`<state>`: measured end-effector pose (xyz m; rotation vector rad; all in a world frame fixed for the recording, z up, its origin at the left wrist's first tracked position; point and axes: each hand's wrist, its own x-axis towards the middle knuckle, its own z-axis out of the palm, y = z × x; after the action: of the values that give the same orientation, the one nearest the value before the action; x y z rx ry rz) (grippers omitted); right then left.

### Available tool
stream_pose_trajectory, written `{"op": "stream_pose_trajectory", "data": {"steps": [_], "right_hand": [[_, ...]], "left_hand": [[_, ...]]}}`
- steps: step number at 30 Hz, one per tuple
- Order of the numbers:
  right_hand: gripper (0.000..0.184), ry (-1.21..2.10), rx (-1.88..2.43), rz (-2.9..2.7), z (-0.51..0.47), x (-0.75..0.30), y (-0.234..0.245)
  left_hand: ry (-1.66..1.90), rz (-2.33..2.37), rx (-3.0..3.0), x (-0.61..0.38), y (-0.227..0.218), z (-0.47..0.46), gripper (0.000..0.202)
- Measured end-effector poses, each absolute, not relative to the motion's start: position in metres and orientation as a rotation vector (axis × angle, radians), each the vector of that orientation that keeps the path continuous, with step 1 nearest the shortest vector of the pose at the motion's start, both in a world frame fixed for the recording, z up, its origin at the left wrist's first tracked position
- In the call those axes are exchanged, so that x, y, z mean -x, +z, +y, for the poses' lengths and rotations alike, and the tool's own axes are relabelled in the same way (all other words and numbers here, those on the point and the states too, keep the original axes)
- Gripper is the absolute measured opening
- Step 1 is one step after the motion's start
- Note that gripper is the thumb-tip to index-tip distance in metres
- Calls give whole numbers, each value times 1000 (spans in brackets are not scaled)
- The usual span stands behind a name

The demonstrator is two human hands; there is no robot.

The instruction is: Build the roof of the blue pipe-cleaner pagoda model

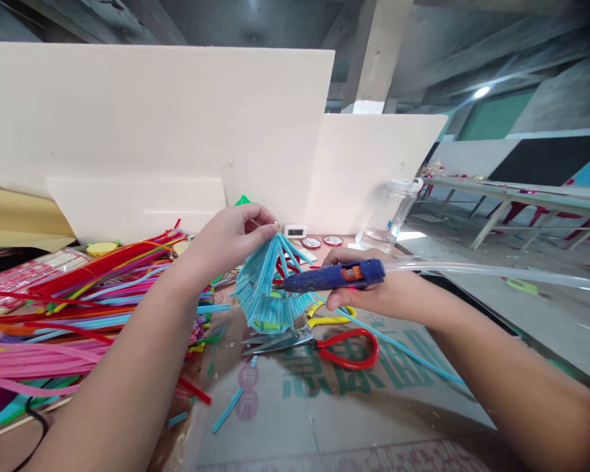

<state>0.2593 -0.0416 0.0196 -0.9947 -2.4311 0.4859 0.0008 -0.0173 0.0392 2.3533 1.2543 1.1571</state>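
Observation:
My left hand (236,237) pinches the top of a fan-shaped bundle of light blue straws (268,288) and holds it upright above the table. My right hand (373,292) is wrapped round a blue hot glue gun (334,276) with an orange trigger part. The gun's nozzle points left and touches the side of the straw bundle. A clear glue stick (496,272) sticks out from the back of the gun to the right.
Scissors with red handles (324,344) lie under the bundle, beside a yellow-handled tool (332,320). A heap of coloured straws (69,314) fills the left of the table. White boards (177,131) stand behind. A clear plastic jar (391,213) and a small digital clock (295,231) stand at the back.

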Motion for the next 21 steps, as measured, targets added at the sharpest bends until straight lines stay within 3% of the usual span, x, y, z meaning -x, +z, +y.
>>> {"op": "stream_pose_trajectory", "data": {"steps": [21], "right_hand": [[43,264,988,-2523,-56,-256,32]], "left_hand": [[1164,1225,-2400,-7,42,-24,25]]}}
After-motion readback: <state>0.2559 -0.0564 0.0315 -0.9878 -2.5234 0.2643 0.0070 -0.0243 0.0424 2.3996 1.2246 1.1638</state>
